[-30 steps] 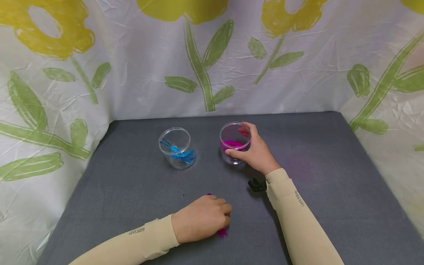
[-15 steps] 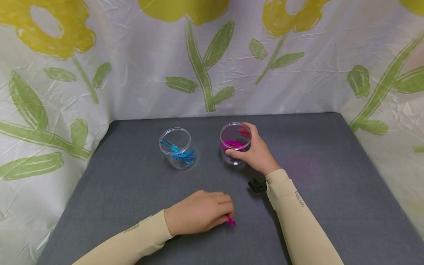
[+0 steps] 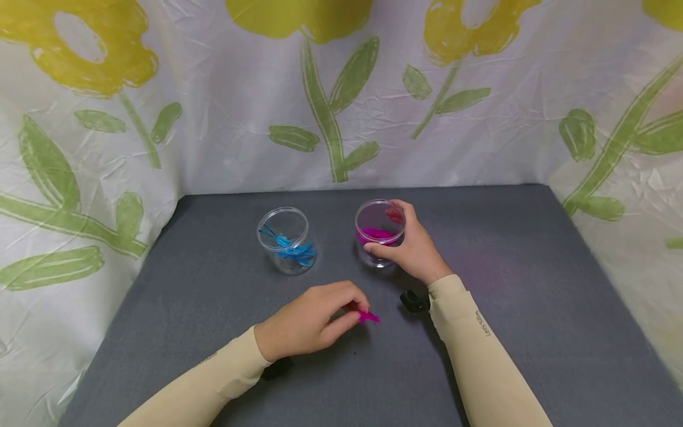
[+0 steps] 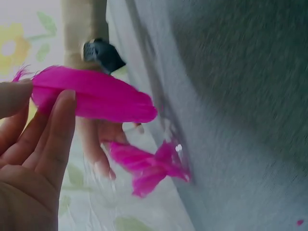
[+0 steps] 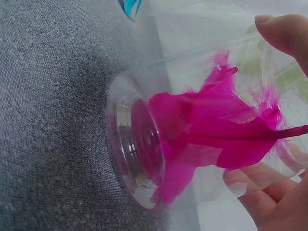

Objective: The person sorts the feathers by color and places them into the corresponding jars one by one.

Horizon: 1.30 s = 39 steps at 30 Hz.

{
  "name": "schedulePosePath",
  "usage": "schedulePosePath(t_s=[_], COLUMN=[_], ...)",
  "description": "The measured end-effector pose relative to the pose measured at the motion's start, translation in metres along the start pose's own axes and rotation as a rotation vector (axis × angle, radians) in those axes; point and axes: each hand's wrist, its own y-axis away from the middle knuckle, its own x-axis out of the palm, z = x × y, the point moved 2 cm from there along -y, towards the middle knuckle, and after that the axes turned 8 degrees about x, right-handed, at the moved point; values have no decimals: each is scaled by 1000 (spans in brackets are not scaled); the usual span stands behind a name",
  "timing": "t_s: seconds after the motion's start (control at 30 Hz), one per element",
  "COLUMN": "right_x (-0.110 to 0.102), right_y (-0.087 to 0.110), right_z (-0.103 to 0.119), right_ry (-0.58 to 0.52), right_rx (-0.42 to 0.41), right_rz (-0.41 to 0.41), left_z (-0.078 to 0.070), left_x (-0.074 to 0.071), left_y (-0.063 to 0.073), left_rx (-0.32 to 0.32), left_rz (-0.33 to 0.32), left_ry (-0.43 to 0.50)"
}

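Observation:
My left hand pinches a bright pink feather between thumb and fingers, raised over the grey table in front of the jars. Most of that feather is hidden by the fingers in the head view; the left wrist view shows its full length. Curled round a clear jar, my right hand steadies it upright on the table. Several pink feathers lie inside this jar. To its left stands a second clear jar, which holds thin blue strands.
A dark grey cloth covers the table. White curtains with yellow flowers hang behind it and at both sides. A black wrist device sits at the right sleeve. Tiny pink specks dot the cloth.
My left hand has lifted the pink feather from the table near the front and moved it forward, toward the right jar. My right hand keeps its grip on that jar.

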Motion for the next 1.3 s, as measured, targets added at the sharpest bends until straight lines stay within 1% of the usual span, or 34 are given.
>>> schedulePosePath(t_s=[0.13,0.27,0.37,0.47,0.53,0.63,0.93,1.17,1.3], right_x=[0,2,4,6,8,10,18,23,23], right_y=[0,0,1,1,1,1,1,3,3], right_z=[1,0,-1,0,1,2,4,6,7], right_ry=[5,-4,-11,-23,-24,-25,-9,16,19], right_rx=[5,1,1,-4,-8,-8,-5,12,12], right_rz=[-1,0,0,2,6,9,22,34,38], left_z=[3,4,6,9,11,13,21,32,35], left_x=[-15,-35,-50,-61,-65,-68,-67,-65,-63], left_y=[-5,-13,-18,-24,-28,-34,-46,-51,-53], left_rx=[-27,-85,-119,-120,-109,-105,-109,-153,-155], left_rz=[-106,-219,-315,-402,-438,-453,-462,-466,-466], left_ry=[60,139,201,253,276,295,326,311,314])
